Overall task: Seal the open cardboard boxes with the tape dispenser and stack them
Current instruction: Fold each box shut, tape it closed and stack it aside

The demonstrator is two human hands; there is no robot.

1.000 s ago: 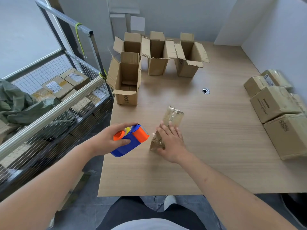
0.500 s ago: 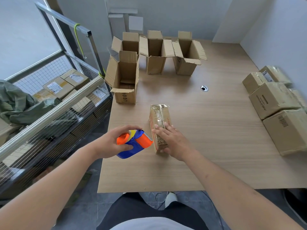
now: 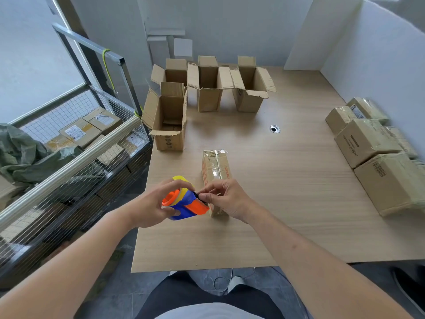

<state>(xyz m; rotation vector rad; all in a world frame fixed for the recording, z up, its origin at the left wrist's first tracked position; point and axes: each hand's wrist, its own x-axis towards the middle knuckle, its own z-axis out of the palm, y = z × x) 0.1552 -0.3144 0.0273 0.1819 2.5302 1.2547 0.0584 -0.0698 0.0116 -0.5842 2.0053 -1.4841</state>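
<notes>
head view, four open boxes behind, sealed boxes right

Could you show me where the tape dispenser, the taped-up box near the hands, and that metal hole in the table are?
tape dispenser [image 3: 184, 207]: head view, blue body.
taped box [image 3: 215, 165]: head view, top face.
metal hole [image 3: 274, 128]: head view, its ring.

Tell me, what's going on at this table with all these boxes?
A person is sealing cardboard boxes. The left hand grips a blue and orange tape dispenser, and the right hand pinches at its cutter end, seemingly picking at the tape end. A closed small box lies on the table just behind the hands. Four open boxes wait at the far side, and taped boxes sit grouped on the right.
</notes>
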